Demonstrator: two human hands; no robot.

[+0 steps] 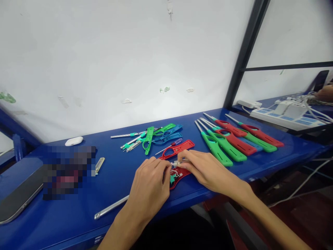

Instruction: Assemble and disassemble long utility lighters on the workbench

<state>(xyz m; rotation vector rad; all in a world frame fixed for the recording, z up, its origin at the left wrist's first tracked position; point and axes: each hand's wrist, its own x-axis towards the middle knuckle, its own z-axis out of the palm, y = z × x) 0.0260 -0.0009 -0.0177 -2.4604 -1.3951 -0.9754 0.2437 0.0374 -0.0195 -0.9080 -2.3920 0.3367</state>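
Near the table's front edge lies an opened red lighter shell [179,177], with white wires [176,172] and a green trigger [172,179] inside. Its metal tube [111,207] sticks out to the left, passing behind my left hand [153,178]. That hand is closed in a pinch above the shell; what is between its fingertips is too small to make out. My right hand [208,170] pinches a small translucent fuel tank [177,163] with a metal end, partly hidden by the fingers. Just behind lies the other red shell half [179,148], beside a small screwdriver [177,141].
Several assembled red, green and blue lighters [221,147] lie at right. Green and blue shell halves [166,133] with loose inner parts [134,144] sit at the back. At left are a white case [74,141], a small cutter [99,165] and a grey speaker-like box [22,194].
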